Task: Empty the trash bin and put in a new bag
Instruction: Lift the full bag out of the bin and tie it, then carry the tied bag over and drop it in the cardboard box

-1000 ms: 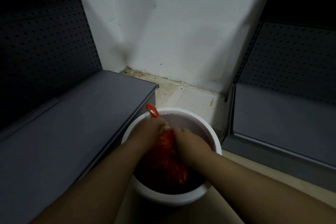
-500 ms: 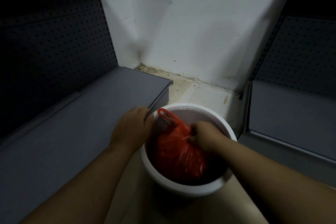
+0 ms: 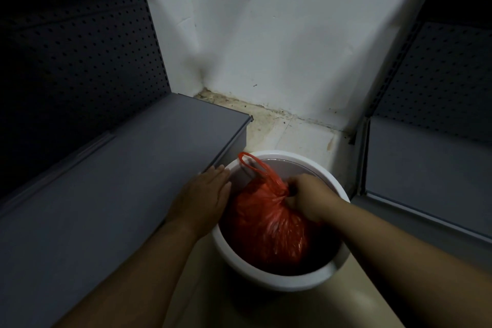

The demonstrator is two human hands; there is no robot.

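Observation:
A round white trash bin (image 3: pixel 279 278) stands on the floor between two shelf units. Inside it sits a full red plastic bag (image 3: pixel 269 231), its neck gathered and one handle loop sticking up toward the bin's far left rim. My right hand (image 3: pixel 308 198) is closed around the bag's gathered neck, inside the bin. My left hand (image 3: pixel 206 194) lies flat with fingers together on the bin's left rim, beside the shelf edge, holding nothing.
A grey metal shelf (image 3: pixel 111 194) runs along the left, its corner touching the bin. Another grey shelf (image 3: pixel 426 168) lies at the right. Perforated dark back panels rise behind both. A white wall (image 3: pixel 266 34) and dirty floor tiles (image 3: pixel 292 136) lie beyond the bin.
My left hand let go of the bag and moved out to the bin's left rim. My right hand keeps its grip on the neck, and the bag has risen a little.

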